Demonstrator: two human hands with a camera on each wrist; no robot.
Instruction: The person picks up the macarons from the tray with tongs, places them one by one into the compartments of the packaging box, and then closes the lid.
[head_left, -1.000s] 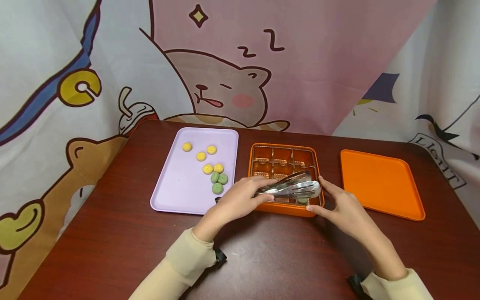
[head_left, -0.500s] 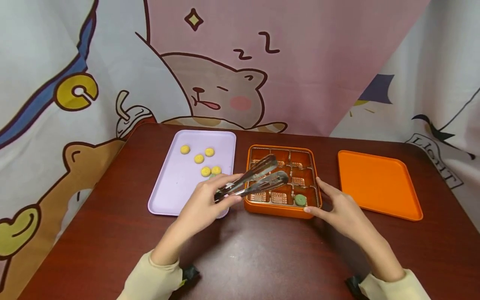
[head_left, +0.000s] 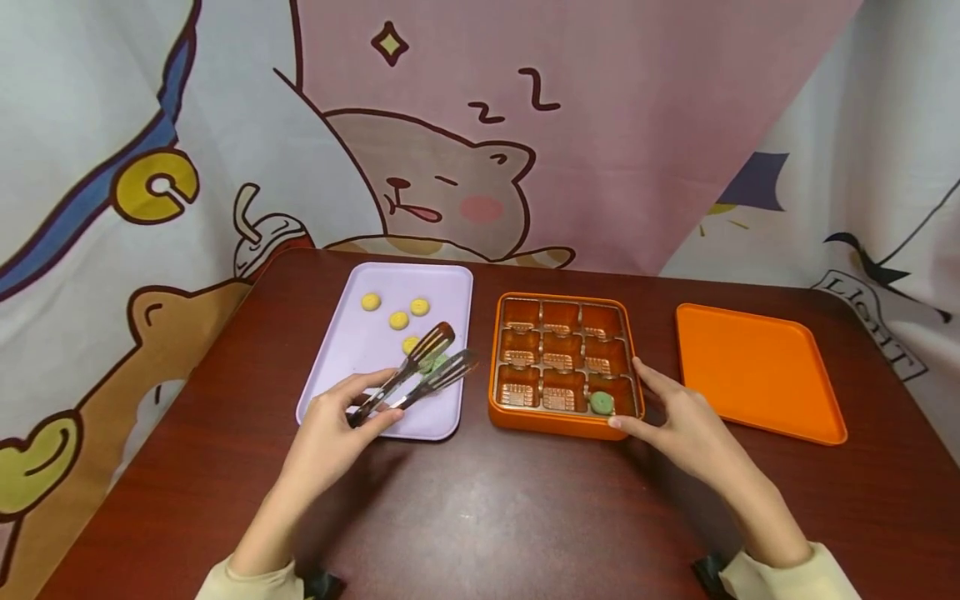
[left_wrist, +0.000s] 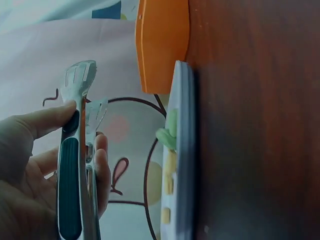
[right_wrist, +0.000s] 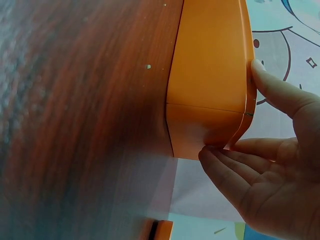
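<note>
My left hand (head_left: 333, 429) holds a pair of metal tongs (head_left: 429, 342) by their handles, thumb on one arm and fingers on the other. Their tips are spread, with nothing seen between them, above the right part of the lilac tray (head_left: 337, 367). Yellow round cookies (head_left: 398, 320) and green ones (head_left: 438, 363) lie on that tray, some hidden behind the tongs. With my right hand (head_left: 693, 421) I grip the front right corner of an orange box (head_left: 555, 423). Its insert has several compartments; one green cookie (head_left: 602, 403) sits in the front right one.
An orange square tray or lid (head_left: 757, 367) lies to the right of the box. All of it stands on a dark red-brown table (head_left: 480, 517). A cartoon-printed curtain (head_left: 600, 167) hangs behind the table's far edge.
My left hand has moved the tongs left, from over the box to over the lilac tray; their tips have spread. The green cookie in the box is uncovered. My right hand stays at the corner.
</note>
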